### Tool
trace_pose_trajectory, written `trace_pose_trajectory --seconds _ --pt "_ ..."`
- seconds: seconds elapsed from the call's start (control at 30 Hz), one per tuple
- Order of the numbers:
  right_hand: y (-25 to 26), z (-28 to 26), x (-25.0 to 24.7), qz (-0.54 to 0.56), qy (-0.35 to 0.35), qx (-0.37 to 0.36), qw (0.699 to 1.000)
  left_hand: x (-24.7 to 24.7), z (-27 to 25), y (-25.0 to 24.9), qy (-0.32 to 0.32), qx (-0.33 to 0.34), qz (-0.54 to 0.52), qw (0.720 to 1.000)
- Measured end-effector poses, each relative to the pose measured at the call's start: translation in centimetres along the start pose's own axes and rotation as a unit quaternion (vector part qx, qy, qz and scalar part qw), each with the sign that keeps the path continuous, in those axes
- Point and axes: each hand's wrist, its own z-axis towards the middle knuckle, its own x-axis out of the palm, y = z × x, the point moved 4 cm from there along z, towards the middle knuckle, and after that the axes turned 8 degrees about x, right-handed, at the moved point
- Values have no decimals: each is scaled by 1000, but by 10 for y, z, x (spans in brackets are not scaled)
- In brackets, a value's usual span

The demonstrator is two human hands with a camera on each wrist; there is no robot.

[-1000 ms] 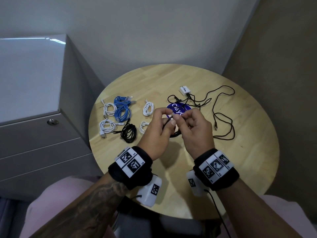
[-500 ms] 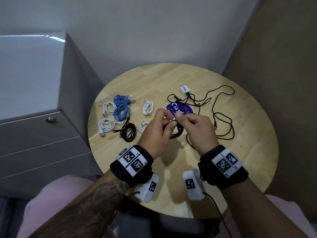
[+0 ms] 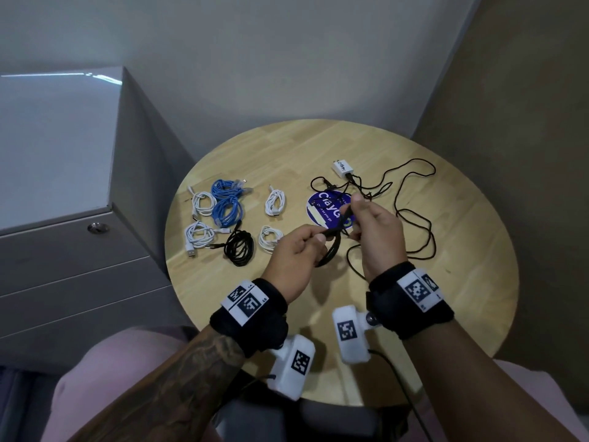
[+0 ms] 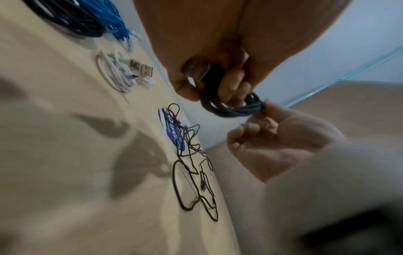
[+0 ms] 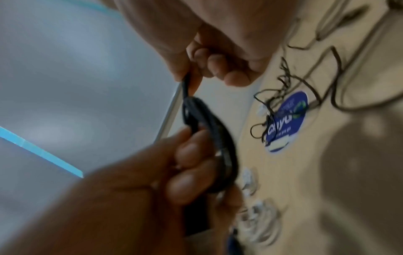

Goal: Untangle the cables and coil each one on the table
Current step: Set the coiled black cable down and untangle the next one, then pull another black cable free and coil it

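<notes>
Both hands hold one black cable coil above the round wooden table. My left hand grips the loops, with its USB plug against the palm. My right hand pinches the cable's free end at the top of the coil. A thin black cable tangle lies loose at the right, running to a white charger. Coiled cables lie at the left: two blue, several white and one black.
A round blue sticker sits mid-table under the tangle's edge. A grey drawer cabinet stands against the table's left side. Walls close in behind and at the right. My lap lies below the near table edge.
The hands have drawn apart: the right hand rose toward the far side with the cable end, while the left dropped slightly with the coil.
</notes>
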Motion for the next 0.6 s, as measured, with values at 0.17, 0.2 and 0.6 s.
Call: trace_pose_trajectory --seconds 0.17,0.2,0.6 --pt "-10 -5 13 -119 218 1 969 -22 9 -6 -53 -28 -42 997" --pt "-12 -4 14 -129 226 -3 966 -24 11 -9 -43 -29 -40 998" --pt "-28 50 -39 -445 141 4 884 -105 139 -40 -97 -73 337 934"
